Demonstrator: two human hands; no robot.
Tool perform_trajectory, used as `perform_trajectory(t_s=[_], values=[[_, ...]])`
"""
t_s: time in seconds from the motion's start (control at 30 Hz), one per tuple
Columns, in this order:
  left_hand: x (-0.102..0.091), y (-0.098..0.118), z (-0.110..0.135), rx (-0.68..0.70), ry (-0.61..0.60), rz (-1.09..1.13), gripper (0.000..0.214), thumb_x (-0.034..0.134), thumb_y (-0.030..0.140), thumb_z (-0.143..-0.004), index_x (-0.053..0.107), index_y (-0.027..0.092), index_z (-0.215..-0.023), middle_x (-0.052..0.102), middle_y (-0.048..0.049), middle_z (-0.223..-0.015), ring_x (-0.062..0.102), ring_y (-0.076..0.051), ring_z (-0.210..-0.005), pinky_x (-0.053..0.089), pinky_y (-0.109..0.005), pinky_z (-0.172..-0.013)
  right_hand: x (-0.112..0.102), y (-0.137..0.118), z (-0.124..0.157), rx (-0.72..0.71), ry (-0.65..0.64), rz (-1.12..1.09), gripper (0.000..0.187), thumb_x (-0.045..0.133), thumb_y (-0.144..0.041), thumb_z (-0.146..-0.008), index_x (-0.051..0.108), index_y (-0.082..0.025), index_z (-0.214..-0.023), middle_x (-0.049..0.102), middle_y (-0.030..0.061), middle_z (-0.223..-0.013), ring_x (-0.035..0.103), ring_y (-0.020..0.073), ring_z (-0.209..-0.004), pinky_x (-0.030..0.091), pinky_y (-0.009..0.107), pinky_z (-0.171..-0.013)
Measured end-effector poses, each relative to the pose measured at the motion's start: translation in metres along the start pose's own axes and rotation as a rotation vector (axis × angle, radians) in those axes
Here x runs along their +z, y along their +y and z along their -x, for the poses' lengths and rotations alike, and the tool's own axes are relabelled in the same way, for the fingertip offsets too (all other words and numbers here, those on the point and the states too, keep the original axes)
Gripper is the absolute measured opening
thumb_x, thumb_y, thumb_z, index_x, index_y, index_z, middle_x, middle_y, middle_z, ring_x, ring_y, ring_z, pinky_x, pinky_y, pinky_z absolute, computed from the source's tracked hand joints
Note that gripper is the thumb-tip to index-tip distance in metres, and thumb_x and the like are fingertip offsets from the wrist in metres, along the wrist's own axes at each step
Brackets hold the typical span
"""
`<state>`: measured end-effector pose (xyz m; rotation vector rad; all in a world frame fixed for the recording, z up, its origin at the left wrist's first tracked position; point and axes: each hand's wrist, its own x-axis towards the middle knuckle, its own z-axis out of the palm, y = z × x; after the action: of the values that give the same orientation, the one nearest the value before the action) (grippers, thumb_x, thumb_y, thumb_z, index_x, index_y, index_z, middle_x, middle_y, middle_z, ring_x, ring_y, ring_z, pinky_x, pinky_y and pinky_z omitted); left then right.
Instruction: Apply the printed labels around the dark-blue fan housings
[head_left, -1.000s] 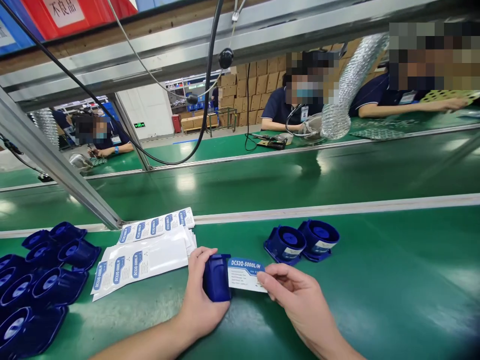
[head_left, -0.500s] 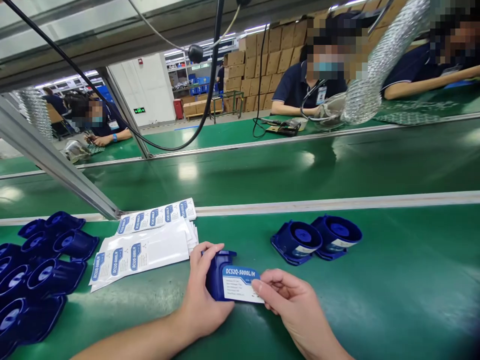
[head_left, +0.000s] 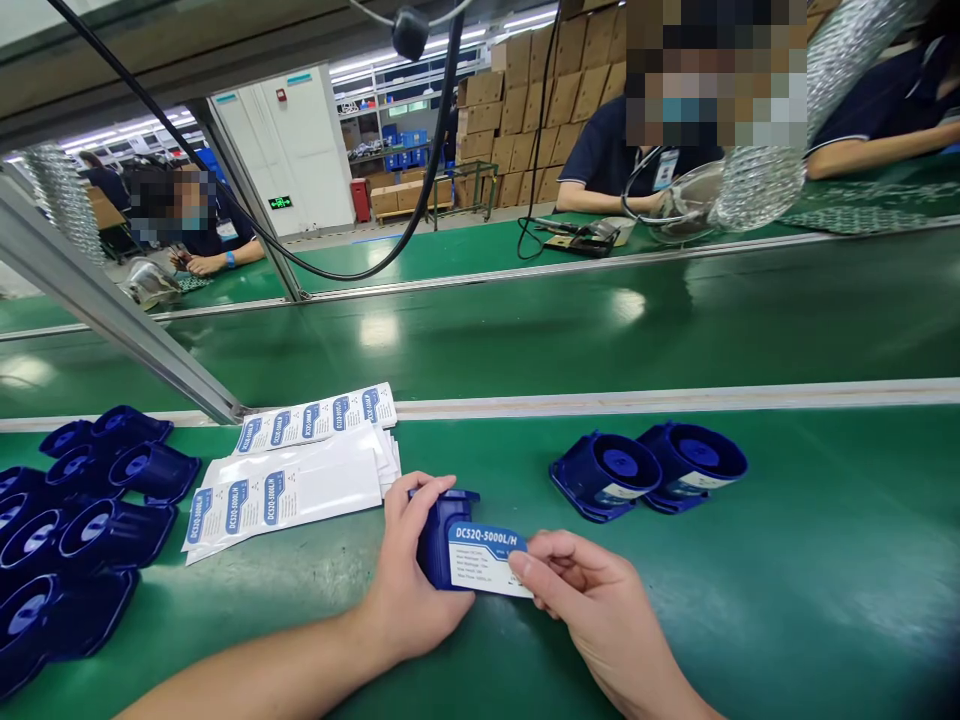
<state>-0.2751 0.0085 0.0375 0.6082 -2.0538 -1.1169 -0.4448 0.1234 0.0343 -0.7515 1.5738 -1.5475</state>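
Note:
My left hand (head_left: 409,590) is wrapped around a dark blue plastic housing (head_left: 437,535) lying on its side on the green bench. My right hand (head_left: 585,600) pinches the right end of a blue-and-white label (head_left: 484,557) printed DCS2Q-5000L/H, which lies against the housing's side. Sheets of the same labels (head_left: 300,470) are stacked just left of my left hand. Two labelled blue housings (head_left: 649,470) stand to the right, beyond my right hand.
A heap of several blue housings (head_left: 71,530) fills the left edge. A slanted metal post (head_left: 112,310) rises behind it. A green conveyor belt (head_left: 570,325) runs across behind the bench. Other people sit at the far bench, with a silver duct hose (head_left: 765,150) and hanging black cables (head_left: 420,200).
The label has come closer onto the housing's side, and my right hand has shifted slightly left with it. The view has tilted up a little.

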Motion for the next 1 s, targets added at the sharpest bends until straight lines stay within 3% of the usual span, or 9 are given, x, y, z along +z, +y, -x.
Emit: perform_trajectory(t_s=[0.43,0.77,1.0], values=[[-0.0012,-0.0003,0.0001,-0.02,-0.011,0.002,0.089,0.071,0.004,-0.069,0.047,0.033,-0.15,0.039,-0.0113,-0.142,0.046,-0.035,-0.137,0.04,-0.053,-0.116,-0.0001,0.0034,-0.0025,-0.012,-0.024,-0.027,0.042,0.088,-0.059,-0.08,0.074,-0.02,-0.072,0.062,0.0016,-0.064,0.052,0.0149,-0.056,0.044,0.027,-0.052],[-0.001,-0.0007,0.0001,-0.018,-0.011,0.006,0.091,0.07,0.002,-0.067,0.046,0.033,-0.15,0.039,-0.0114,-0.142,0.046,-0.036,-0.137,0.04,-0.054,-0.116,0.0008,-0.001,-0.0002,-0.01,0.001,0.043,0.051,0.087,-0.07,-0.075,0.074,-0.021,-0.069,0.061,0.0022,-0.06,0.053,0.017,-0.053,0.048,0.029,-0.049],[-0.0017,0.001,-0.001,-0.02,-0.016,0.017,0.089,0.068,0.005,-0.069,0.046,0.035,-0.15,0.038,-0.0099,-0.14,0.045,-0.034,-0.136,0.039,-0.054,-0.116,0.0015,-0.0003,-0.0009,-0.012,0.003,0.032,0.048,0.088,-0.066,-0.076,0.073,-0.02,-0.07,0.062,0.0021,-0.061,0.053,0.0164,-0.054,0.047,0.029,-0.05]])
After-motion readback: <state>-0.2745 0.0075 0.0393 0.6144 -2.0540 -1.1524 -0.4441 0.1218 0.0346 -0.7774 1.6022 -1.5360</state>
